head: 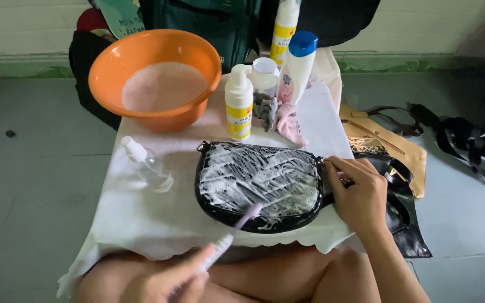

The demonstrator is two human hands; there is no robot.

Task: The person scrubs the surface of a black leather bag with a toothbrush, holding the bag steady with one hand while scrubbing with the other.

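Currently my left hand (169, 280) is closed around the handle of a slim white-and-lilac toothbrush (232, 233), low at the near edge of the small table draped in a white cloth (136, 213). Brush shaft runs up and to the right from my fist; its head rests on the near rim of the black glossy oval handbag coated in white foam (256, 182). So the bag lies ahead and to the right of the grip.

Bag's long axis runs left to right, parallel to the table's near edge, at the middle of the table. My right hand (357, 193) clamps the bag's right end, fingers curled over the rim by the strap ring. Left hand is nearer the bag's near rim; right hand is already on it.

Room: bare cloth at the near left corner. Just left of the bag lies a clear plastic spray bottle on its side (148, 165). Behind the bag stands a white pump bottle with a yellow label (238, 104), close to its far rim. An orange plastic basin of soapy water (155, 78) fills the far left corner. Right edge sits just beyond my right hand.
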